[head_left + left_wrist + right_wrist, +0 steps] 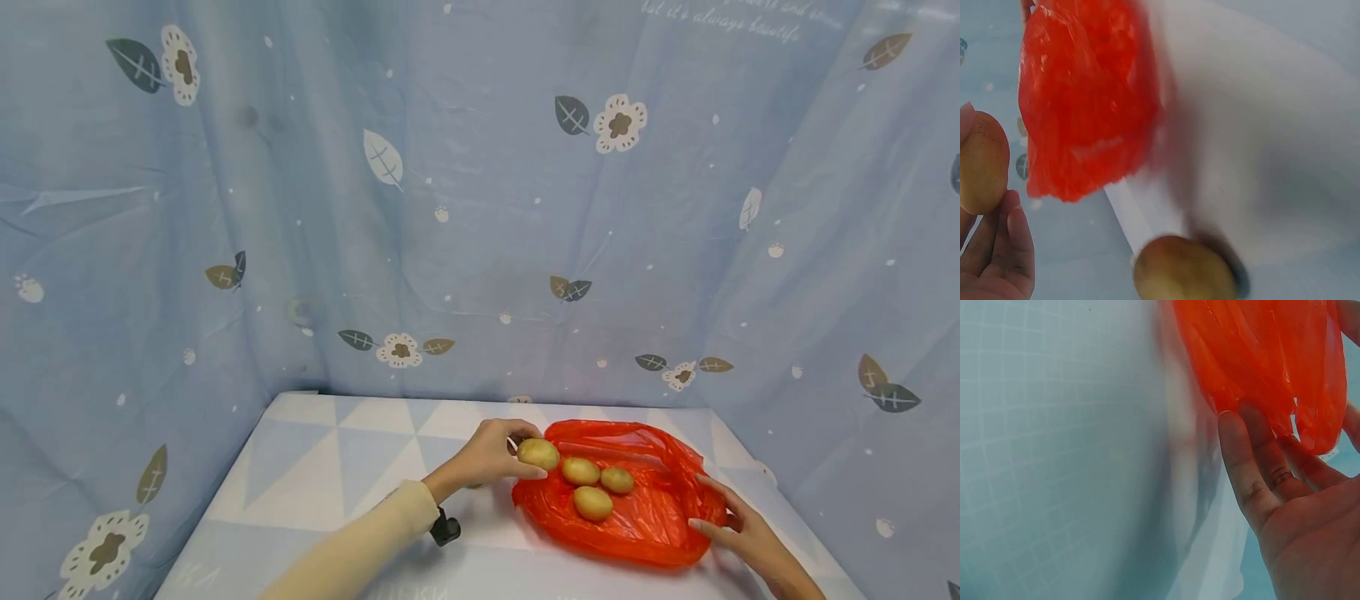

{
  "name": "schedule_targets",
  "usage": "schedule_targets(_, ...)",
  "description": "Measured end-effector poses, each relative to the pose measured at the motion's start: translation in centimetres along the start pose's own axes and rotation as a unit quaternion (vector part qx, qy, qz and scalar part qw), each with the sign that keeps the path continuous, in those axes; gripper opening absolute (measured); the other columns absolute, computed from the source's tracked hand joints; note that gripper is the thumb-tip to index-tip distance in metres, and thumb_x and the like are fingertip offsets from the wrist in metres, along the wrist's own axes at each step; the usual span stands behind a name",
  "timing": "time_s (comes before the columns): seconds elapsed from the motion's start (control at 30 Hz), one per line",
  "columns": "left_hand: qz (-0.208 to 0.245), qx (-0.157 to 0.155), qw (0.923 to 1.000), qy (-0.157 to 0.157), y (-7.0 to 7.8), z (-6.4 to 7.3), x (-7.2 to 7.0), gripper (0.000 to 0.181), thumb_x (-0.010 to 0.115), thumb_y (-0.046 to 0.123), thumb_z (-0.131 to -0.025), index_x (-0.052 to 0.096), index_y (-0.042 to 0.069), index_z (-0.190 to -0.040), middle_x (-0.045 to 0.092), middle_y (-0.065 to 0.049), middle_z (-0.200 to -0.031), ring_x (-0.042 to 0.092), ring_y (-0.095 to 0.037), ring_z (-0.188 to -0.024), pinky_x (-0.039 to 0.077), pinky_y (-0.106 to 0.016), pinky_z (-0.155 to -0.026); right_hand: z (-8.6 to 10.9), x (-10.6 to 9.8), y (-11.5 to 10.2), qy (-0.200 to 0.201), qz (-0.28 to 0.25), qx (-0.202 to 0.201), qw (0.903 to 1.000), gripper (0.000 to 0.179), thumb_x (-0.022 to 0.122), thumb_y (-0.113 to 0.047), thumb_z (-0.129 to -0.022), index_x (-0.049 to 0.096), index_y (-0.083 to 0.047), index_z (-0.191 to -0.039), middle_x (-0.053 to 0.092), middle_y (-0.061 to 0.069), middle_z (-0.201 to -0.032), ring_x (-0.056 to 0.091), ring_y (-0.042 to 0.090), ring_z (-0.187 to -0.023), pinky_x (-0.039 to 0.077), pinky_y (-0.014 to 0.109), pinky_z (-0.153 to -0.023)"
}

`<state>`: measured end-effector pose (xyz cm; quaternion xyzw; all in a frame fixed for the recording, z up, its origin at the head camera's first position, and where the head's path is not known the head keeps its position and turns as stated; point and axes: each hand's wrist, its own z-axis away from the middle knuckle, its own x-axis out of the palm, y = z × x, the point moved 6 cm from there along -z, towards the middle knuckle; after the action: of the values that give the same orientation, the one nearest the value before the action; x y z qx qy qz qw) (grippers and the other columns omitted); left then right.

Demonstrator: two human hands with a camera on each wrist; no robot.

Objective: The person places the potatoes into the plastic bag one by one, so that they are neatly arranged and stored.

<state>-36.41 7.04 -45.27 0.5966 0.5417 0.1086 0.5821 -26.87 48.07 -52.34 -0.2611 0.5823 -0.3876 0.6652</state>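
My left hand pinches a potato between thumb and fingers, at the left rim of a red plastic bag. The bag lies spread wide on the table with three potatoes in it: one nearest the held potato, a smaller one to its right, and one in front. Another potato rests on the table under my left wrist, mostly hidden by the arm in the head view. My right hand holds the bag's right side, its fingers against the crumpled plastic.
The table has a cover with pale blue and white triangles. A blue curtain printed with leaves and flowers hangs behind and at both sides. A small black device sits at my left wrist.
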Motion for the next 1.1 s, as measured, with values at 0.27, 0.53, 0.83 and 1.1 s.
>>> schedule_targets(0.27,-0.006,0.015,0.9998,-0.010,1.3,-1.0,2.2,0.039,0.093,0.029,-0.077,0.073,0.020,-0.110,0.069,0.016,-0.099,0.061,-0.003,-0.087,0.053,-0.023,-0.076,-0.1,-0.2,0.2,0.001,0.005,0.005,1.0000,0.087,0.075,-0.037,-0.095,0.025,-0.011,-0.161,0.030,0.029,-0.158,0.058,0.034,-0.113,0.057,0.039,-0.085)
schedule_targets(0.53,-0.007,0.007,0.9999,-0.013,2.2,-1.7,4.5,0.042,0.093,0.029,-0.077,0.073,0.017,-0.112,0.068,0.016,-0.101,0.060,-0.001,-0.091,0.052,-0.020,-0.082,0.2,-0.3,0.3,0.007,0.001,0.018,0.9998,0.087,0.075,-0.039,-0.094,0.027,-0.013,-0.161,0.031,0.028,-0.158,0.058,0.032,-0.111,0.056,0.039,-0.084)
schedule_targets(0.83,0.046,0.008,0.9986,-0.025,3.3,-2.5,7.2,0.041,0.094,0.021,-0.075,0.074,0.015,-0.111,0.067,0.015,-0.095,0.060,-0.002,-0.085,0.053,-0.020,-0.073,0.2,-0.3,0.5,0.012,0.005,0.030,0.9995,0.088,0.075,-0.042,-0.094,0.027,-0.012,-0.161,0.032,0.030,-0.156,0.058,0.031,-0.109,0.057,0.041,-0.084)
schedule_targets(1.1,0.029,0.011,0.9990,-0.033,3.5,-3.2,9.8,0.037,0.094,0.025,-0.076,0.074,0.019,-0.107,0.064,0.016,-0.094,0.057,-0.002,-0.083,0.052,-0.020,-0.067,0.3,-0.2,0.5,0.009,-0.002,0.027,0.9996,0.088,0.075,-0.040,-0.094,0.026,-0.010,-0.161,0.030,0.030,-0.158,0.058,0.032,-0.110,0.058,0.039,-0.084)
